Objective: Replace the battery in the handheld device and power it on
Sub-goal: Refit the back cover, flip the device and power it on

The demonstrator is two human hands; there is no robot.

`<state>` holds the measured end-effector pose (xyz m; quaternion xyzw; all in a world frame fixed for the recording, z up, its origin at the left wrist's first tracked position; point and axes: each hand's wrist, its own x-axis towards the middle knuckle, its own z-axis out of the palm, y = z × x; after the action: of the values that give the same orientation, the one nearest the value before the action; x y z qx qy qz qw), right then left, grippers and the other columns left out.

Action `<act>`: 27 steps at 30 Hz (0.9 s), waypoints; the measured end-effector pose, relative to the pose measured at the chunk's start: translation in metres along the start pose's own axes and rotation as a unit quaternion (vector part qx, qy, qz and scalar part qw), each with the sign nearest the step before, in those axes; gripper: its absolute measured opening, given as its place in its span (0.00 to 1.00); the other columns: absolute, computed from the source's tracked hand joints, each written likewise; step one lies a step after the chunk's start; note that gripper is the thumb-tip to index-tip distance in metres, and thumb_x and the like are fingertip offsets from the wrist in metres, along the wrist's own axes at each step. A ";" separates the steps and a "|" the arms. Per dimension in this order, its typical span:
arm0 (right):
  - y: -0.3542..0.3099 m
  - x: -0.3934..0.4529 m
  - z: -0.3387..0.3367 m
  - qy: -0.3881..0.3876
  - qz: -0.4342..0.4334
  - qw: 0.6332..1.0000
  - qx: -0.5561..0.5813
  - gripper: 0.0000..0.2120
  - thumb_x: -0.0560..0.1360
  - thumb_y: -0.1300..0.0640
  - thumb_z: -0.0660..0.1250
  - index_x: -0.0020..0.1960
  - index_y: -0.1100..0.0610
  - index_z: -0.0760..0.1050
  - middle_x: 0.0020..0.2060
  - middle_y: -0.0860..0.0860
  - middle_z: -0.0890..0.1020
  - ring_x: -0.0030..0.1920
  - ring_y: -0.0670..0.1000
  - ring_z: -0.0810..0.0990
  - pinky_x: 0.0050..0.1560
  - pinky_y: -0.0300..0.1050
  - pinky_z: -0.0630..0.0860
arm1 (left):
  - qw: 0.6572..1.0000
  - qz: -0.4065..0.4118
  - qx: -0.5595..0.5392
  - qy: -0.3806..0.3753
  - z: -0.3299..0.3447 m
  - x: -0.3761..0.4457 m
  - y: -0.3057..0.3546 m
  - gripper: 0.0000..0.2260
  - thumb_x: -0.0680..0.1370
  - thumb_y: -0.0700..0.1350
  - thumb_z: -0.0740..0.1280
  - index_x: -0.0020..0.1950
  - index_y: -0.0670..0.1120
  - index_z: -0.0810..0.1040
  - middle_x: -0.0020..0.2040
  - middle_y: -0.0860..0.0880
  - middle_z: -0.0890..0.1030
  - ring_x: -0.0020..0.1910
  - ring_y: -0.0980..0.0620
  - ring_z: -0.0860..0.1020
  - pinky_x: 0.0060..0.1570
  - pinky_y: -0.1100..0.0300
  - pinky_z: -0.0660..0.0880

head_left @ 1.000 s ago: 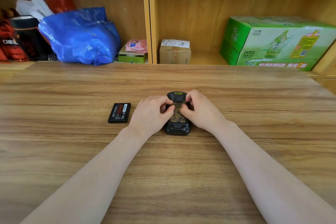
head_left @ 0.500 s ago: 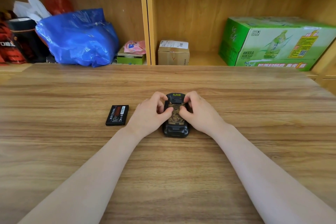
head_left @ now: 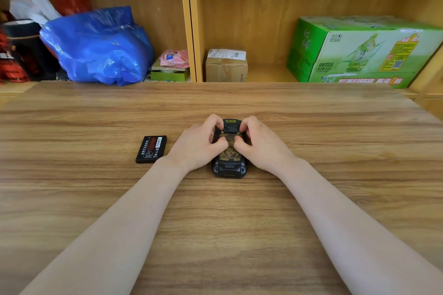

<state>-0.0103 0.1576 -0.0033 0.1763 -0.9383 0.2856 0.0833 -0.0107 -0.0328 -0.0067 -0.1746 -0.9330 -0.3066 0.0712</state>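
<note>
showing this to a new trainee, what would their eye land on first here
Both hands, the left hand and right hand, curl round a black handheld device at the middle of the wooden table, thumbs on its patterned back. A loose black battery lies just left of them. Behind, a blue plastic bag and a green carton sit on the shelves.

Bare bench (head_left: 335, 151) lay open to the right of and in front of both hands. On the left, a loose battery (head_left: 151, 149) lay near the left hand (head_left: 196, 145). Bags and boxes crowded the shelf (head_left: 268, 74) behind.
</note>
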 end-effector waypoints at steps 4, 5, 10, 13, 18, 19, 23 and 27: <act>0.000 0.000 0.000 0.000 0.001 1.000 -0.004 0.12 0.76 0.46 0.62 0.54 0.51 0.67 0.45 0.45 0.73 0.43 0.47 0.73 0.40 0.43 0.67 | 1.000 0.009 0.020 0.000 0.001 0.001 0.000 0.09 0.75 0.54 0.60 0.53 0.56 0.65 0.34 0.51 0.73 0.37 0.52 0.71 0.37 0.53 0.70; 0.000 0.000 0.000 -0.001 0.001 1.000 -0.007 0.12 0.76 0.46 0.62 0.54 0.51 0.67 0.45 0.45 0.73 0.44 0.48 0.73 0.41 0.43 0.67 | 1.000 0.012 0.024 -0.001 0.001 0.002 0.000 0.09 0.76 0.53 0.60 0.53 0.55 0.65 0.34 0.50 0.73 0.37 0.52 0.71 0.36 0.53 0.69; -0.001 0.001 -0.001 -0.005 0.003 1.000 -0.014 0.12 0.76 0.46 0.61 0.54 0.51 0.67 0.46 0.46 0.74 0.44 0.47 0.74 0.41 0.44 0.70 | 0.998 0.022 0.055 -0.014 -0.002 0.005 0.003 0.08 0.76 0.53 0.60 0.53 0.55 0.64 0.36 0.50 0.74 0.38 0.52 0.71 0.35 0.54 0.68; -0.001 0.000 -0.001 -0.005 0.000 1.000 -0.016 0.12 0.76 0.46 0.61 0.54 0.51 0.67 0.47 0.47 0.74 0.44 0.48 0.74 0.41 0.45 0.70 | 0.997 0.021 0.071 -0.018 -0.002 0.006 0.003 0.08 0.76 0.54 0.59 0.52 0.55 0.64 0.36 0.52 0.73 0.37 0.51 0.71 0.34 0.55 0.67; -0.001 0.000 -0.001 -0.007 -0.002 1.000 -0.017 0.11 0.76 0.46 0.61 0.54 0.51 0.66 0.46 0.46 0.73 0.45 0.49 0.73 0.41 0.44 0.67 | 0.997 0.013 0.075 -0.014 -0.001 0.007 0.003 0.08 0.75 0.54 0.59 0.49 0.54 0.63 0.36 0.51 0.73 0.38 0.50 0.71 0.34 0.55 0.66; -0.001 0.000 -0.001 -0.007 -0.002 1.000 -0.016 0.11 0.76 0.46 0.61 0.54 0.51 0.66 0.46 0.46 0.73 0.44 0.48 0.73 0.40 0.44 0.67 | 0.997 0.012 0.073 -0.013 -0.001 0.007 0.003 0.08 0.75 0.54 0.59 0.49 0.54 0.63 0.36 0.51 0.73 0.38 0.50 0.71 0.34 0.55 0.65; -0.002 0.000 -0.001 -0.008 0.002 1.000 -0.021 0.11 0.76 0.46 0.61 0.54 0.51 0.67 0.47 0.46 0.74 0.45 0.48 0.73 0.41 0.43 0.67 | 0.998 0.002 0.062 -0.008 0.000 0.005 0.005 0.08 0.75 0.54 0.60 0.49 0.53 0.64 0.37 0.51 0.73 0.39 0.50 0.72 0.35 0.55 0.65; -0.003 0.000 -0.001 -0.009 0.005 1.000 -0.021 0.11 0.76 0.46 0.61 0.53 0.50 0.66 0.47 0.46 0.74 0.45 0.48 0.73 0.40 0.43 0.66 | 0.998 -0.028 0.053 -0.014 0.000 0.004 0.008 0.10 0.76 0.55 0.60 0.51 0.51 0.65 0.37 0.51 0.75 0.39 0.51 0.72 0.37 0.55 0.65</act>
<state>-0.0091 0.1564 -0.0007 0.1725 -0.9458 0.2643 0.0769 -0.0114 -0.0258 -0.0010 -0.1486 -0.9535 -0.2556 0.0583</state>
